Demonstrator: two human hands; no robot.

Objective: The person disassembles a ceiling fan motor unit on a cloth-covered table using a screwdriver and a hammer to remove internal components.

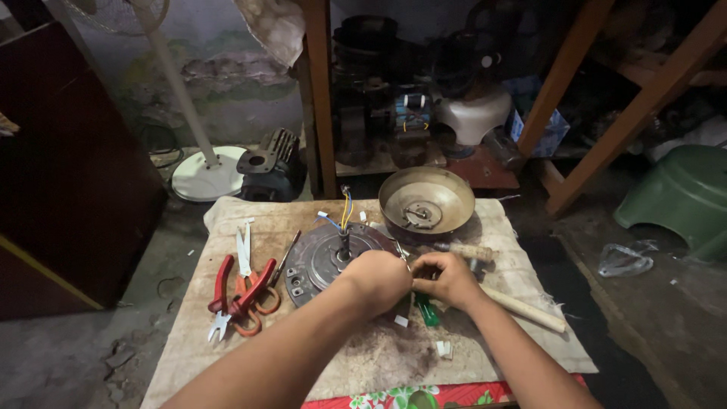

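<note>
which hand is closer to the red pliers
Left. The left hand rests on the round motor plate, just right of the red pliers; the right hand is farther right.

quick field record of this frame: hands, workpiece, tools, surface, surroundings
left hand: fist on the rim of the motor disc
right hand: beside the left, fingers pinched; what they hold is too small to tell
disc: grey, flat, wires rising from its hub
tools: red pliers and scissors left of disc; hammer and green screwdriver by right hand
bowl: brass-coloured cover behind disc
surface: cloth
</note>
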